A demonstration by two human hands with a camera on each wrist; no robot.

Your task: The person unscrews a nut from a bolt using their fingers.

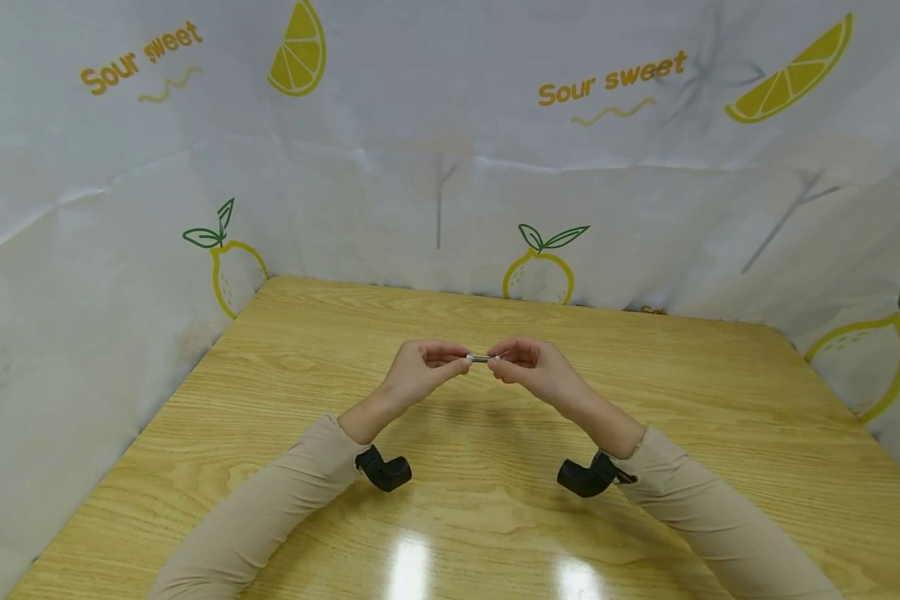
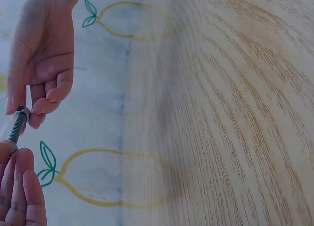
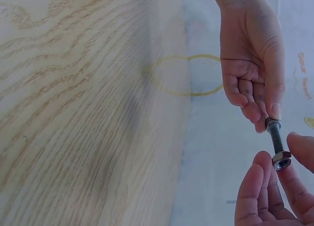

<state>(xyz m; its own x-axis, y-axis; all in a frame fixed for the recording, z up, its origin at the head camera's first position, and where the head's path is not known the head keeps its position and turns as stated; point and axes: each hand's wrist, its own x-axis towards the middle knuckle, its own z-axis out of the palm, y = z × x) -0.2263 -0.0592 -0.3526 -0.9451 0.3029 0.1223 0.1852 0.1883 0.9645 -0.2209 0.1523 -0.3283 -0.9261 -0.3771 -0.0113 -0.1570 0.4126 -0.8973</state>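
A metal bolt point(image 1: 481, 358) lies level between my two hands, above the table. My left hand point(image 1: 420, 371) pinches its head end between thumb and fingers, as the right wrist view also shows at the bolt head point(image 3: 273, 123). At the other end sits a hex nut point(image 3: 281, 160), its hole facing outward. My right hand point(image 1: 536, 367) has thumb and fingertips about this nut. Bare thread of the bolt point(image 2: 17, 127) shows between the hands in the left wrist view. How far the nut is threaded on, I cannot tell.
Beneath the hands is a wood-grain table point(image 1: 450, 525). A white lemon-print curtain point(image 1: 390, 200) hangs along its back and sides. Black curved wrist mounts point(image 1: 386, 471) sit under both cuffs.
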